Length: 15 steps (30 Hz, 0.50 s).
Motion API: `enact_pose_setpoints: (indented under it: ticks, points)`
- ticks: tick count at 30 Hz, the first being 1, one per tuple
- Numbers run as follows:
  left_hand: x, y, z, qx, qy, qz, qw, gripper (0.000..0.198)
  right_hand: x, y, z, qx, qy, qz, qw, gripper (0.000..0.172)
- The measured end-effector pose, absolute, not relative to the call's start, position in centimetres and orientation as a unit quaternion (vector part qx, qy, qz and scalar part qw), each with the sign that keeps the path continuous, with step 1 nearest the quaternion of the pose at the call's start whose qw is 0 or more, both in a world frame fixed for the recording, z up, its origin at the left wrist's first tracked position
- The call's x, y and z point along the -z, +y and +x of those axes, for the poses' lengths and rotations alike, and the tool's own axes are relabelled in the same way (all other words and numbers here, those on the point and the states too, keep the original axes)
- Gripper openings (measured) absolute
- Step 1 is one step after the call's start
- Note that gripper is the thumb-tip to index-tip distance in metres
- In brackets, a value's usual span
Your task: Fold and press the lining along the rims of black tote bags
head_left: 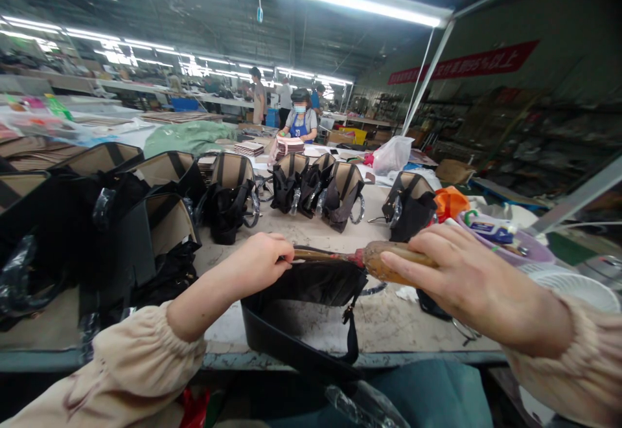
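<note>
A black handbag (313,285) stands at the table's front edge, its mouth toward me and a black strap hanging down in front. My left hand (257,269) pinches the bag's upper edge at its left end, with thumb and fingers closed. Wrapped round a tool with a thick wooden handle (393,259) is my right hand (461,279). This tool has a reddish band at its neck, and its narrow part points left along the bag's upper edge. What its tip looks like, close to my left fingers, I cannot make out.
More black bags with beige linings, such as one bag (230,198), stand at the left and along the table's back. At right are a purple basket (515,250) of small items and a white basket (578,289). Across the table sits a person in a blue apron (297,129).
</note>
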<state>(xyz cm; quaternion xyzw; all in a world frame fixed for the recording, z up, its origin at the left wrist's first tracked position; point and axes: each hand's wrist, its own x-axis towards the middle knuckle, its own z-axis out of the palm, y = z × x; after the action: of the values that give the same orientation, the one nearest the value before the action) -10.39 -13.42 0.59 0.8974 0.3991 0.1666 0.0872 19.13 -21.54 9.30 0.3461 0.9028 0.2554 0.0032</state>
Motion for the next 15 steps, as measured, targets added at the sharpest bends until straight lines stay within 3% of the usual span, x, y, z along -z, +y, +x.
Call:
enact_pose_setpoints:
  ticks: [10,15]
  points:
    - [-0.5,-13.3,-10.4,-0.169,0.400,0.896,0.091,0.009,-9.3,-21.2,19.4,-0.250,0.902,0.351,0.021,0.036]
    - [-0.3,-13.1,-10.5,-0.173,0.415,0.889,0.086,0.008,-9.3,-21.3,21.2,-0.235,0.892,0.384,-0.048,0.042]
